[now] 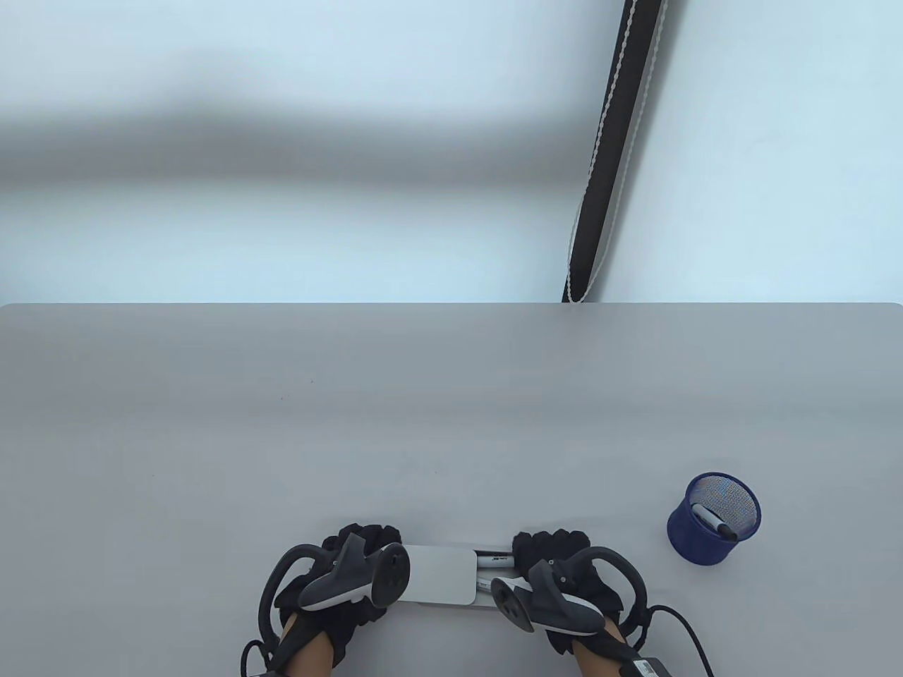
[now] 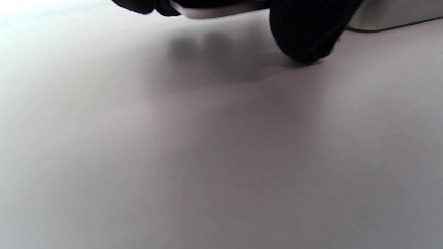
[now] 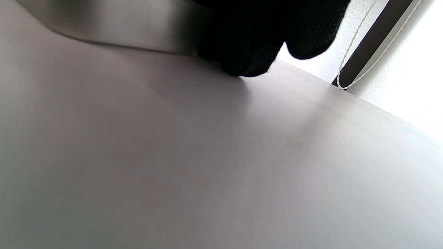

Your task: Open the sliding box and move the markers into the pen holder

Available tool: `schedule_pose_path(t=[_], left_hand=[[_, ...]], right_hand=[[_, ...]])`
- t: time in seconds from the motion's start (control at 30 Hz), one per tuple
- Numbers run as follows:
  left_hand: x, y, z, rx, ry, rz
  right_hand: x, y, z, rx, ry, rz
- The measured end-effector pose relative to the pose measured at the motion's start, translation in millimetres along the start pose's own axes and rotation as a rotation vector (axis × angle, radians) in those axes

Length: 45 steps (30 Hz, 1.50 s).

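Your left hand (image 1: 338, 578) grips the sliding box (image 1: 441, 575) sleeve, your right hand (image 1: 557, 571) curls round its tray end, markers (image 1: 494, 562) showing between. Box sits at the bench (image 1: 451, 395) near edge, pen holder (image 1: 712, 520) off right.

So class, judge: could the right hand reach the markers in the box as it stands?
Probably yes: the box is slid partly open, markers exposed beside the right hand, with nothing between.

My gloves (image 1: 550, 546) are black knit cloth; sliding box (image 1: 441, 575) beside them smooth, satin white; pen holder (image 1: 712, 520) blue mesh; table (image 1: 423, 423) matt grey.
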<state>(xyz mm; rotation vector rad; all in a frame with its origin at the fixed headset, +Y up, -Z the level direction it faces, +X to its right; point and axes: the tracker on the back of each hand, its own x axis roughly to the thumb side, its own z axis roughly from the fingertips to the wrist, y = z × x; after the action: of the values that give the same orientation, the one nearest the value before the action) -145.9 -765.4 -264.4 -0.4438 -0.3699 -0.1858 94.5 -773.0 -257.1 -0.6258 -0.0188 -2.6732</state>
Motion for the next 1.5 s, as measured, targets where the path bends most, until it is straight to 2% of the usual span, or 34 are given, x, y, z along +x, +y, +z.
schedule_pose_path(t=[0.77, 1.0, 1.5], left_hand=[[0, 0, 1, 0.006, 0.007, 0.001], [0, 0, 0, 0.006, 0.007, -0.001], [1, 0, 1, 0.010, 0.004, -0.013]], right_hand=[[-4, 3, 7, -0.036, -0.010, -0.080], [-19, 3, 13, -0.039, 0.042, -0.272], [-42, 6, 17, 0.013, 0.125, -0.557]])
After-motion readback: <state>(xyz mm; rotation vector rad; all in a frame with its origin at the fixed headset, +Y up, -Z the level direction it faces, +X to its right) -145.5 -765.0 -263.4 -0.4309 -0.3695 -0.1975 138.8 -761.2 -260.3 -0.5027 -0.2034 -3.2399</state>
